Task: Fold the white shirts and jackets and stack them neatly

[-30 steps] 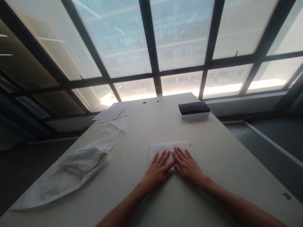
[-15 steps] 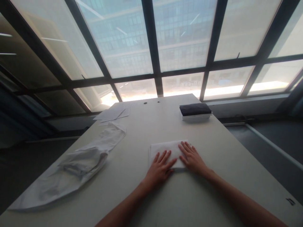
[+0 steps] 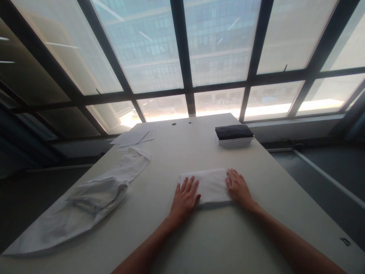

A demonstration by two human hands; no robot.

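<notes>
A white folded cloth (image 3: pixel 213 187) lies flat on the white table in front of me, its shape a neat rectangle. My left hand (image 3: pixel 184 197) rests on its left part, palm down with the fingers stretched out. On the cloth's right edge lies my right hand (image 3: pixel 238 188), also palm down, fingers extended and fairly close together. Neither hand grips the fabric. Whether the cloth is a garment cannot be made out.
A crumpled white cloth (image 3: pixel 94 198) spreads along the table's left side. Behind it lie white paper sheets (image 3: pixel 132 137). A folded stack topped by a dark cloth (image 3: pixel 234 131) stands at the back right. A small dark object (image 3: pixel 345 241) is near the right edge.
My hands have moved apart, the left one to the left and the right one toward the cloth's right edge. More of the cloth's middle shows between them.
</notes>
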